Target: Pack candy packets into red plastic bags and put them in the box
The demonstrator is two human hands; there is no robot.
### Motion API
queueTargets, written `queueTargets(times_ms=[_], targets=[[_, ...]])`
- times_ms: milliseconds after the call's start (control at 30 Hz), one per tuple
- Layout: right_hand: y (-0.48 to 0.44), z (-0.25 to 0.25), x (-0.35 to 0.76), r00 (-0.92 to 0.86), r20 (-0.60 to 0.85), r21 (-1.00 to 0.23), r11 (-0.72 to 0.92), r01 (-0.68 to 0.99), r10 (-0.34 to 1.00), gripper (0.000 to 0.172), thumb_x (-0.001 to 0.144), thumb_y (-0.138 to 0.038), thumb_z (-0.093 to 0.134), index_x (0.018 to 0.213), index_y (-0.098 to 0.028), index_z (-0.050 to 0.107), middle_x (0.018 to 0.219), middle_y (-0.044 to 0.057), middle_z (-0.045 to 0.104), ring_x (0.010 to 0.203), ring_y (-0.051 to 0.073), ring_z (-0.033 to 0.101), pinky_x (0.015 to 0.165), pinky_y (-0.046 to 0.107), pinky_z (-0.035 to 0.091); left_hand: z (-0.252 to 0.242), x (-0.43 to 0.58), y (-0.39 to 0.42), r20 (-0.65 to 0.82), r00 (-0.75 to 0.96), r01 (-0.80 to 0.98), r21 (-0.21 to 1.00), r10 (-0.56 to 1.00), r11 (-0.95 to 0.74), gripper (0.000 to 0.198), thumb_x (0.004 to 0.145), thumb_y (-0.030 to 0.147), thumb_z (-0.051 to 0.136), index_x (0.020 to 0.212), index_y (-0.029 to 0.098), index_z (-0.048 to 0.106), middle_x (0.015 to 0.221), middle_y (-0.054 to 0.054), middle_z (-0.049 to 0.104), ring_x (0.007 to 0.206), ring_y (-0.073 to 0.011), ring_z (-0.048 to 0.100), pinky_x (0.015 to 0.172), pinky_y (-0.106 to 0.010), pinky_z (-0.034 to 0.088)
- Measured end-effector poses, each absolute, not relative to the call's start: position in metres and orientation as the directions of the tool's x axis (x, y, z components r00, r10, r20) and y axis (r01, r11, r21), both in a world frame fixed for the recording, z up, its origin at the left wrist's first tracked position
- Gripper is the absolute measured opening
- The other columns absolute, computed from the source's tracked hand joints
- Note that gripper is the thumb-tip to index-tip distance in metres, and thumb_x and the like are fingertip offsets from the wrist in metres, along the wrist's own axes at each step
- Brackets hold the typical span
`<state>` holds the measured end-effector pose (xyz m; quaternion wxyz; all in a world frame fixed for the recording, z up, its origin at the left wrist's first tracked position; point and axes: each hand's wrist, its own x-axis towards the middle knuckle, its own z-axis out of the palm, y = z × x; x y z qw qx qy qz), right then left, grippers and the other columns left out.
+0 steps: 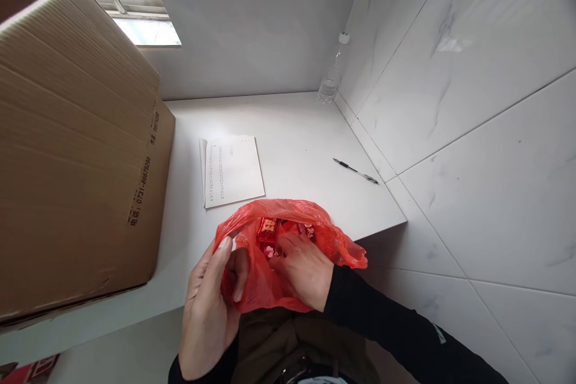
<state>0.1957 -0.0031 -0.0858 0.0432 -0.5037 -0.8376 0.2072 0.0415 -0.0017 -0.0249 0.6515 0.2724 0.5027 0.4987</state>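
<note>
pinched the left edge of the red plastic bag (292,207) between thumb and fingers of the left hand (204,306). had the right hand (306,267) inside from the right, with fingers down among shiny red packets (268,229); could not tell whether closed on one. found the packets right at those fingertips, nearer that hand than the left. saw the bag between both hands, with its mouth open and long axis running left to right, over the near edge of the counter (292,132).
</note>
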Motion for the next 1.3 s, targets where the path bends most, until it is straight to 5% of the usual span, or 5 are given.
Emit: queueTargets(times_ms=[267,467,667,1033,1300], targets=[[0.001,-0.088,0.196,-0.486,-0.136,-0.412,0.397,0.82,0.863,0.031,0.101,-0.021,0.05,0.126,-0.018,0.068,0.122,0.012,0.066,0.116,0.026,0.056,0.103,0.043,0.041,-0.027,0.04,-0.001,-0.394,-0.011,-0.392,0.847,0.919,0.359,0.045,0.091,0.043,0.066,0.059,0.02,0.045,0.048,0.006,0.034,0.045,-0.0086,0.03,0.045,-0.024,0.028],[-0.001,-0.074,0.205,-0.453,-0.147,-0.402,0.366,0.84,0.879,0.025,0.096,-0.02,0.054,0.115,-0.018,0.069,0.121,0.011,0.065,0.114,0.027,0.057,0.098,0.041,0.044,-0.026,0.04,-0.003,-0.389,-0.011,-0.393,0.849,0.921,0.354,0.046,0.091,0.045,0.066,0.06,0.02,0.044,0.047,0.006,0.033,0.043,-0.0077,0.03,0.044,-0.023,0.027],[-0.011,-0.053,0.225,-0.329,-0.382,-0.25,0.246,0.936,0.863,0.026,0.099,-0.022,0.048,0.092,-0.016,0.072,0.1,0.012,0.068,0.102,0.028,0.062,0.089,0.041,0.046,-0.027,0.041,-0.001,-0.379,-0.007,-0.398,0.85,0.925,0.346,0.044,0.091,0.042,0.067,0.06,0.02,0.044,0.047,0.006,0.036,0.043,-0.0079,0.031,0.044,-0.024,0.027],[-0.015,-0.052,0.224,-0.305,-0.413,-0.268,0.205,0.941,0.858,0.03,0.102,-0.025,0.044,0.098,-0.017,0.073,0.103,0.012,0.069,0.105,0.03,0.062,0.092,0.043,0.046,-0.024,0.042,-0.003,-0.373,-0.022,-0.378,0.862,0.928,0.337,0.043,0.091,0.041,0.066,0.06,0.021,0.044,0.047,0.006,0.036,0.042,-0.0082,0.03,0.044,-0.025,0.027],[-0.014,-0.052,0.224,-0.231,-0.423,-0.268,0.123,0.955,0.876,0.038,0.101,-0.022,0.045,0.133,-0.014,0.064,0.127,0.017,0.065,0.118,0.035,0.058,0.097,0.046,0.046,-0.024,0.044,-0.004,-0.363,-0.001,-0.377,0.863,0.932,0.336,0.043,0.093,0.039,0.064,0.061,0.02,0.044,0.047,0.006,0.035,0.044,-0.0081,0.029,0.045,-0.025,0.026]])
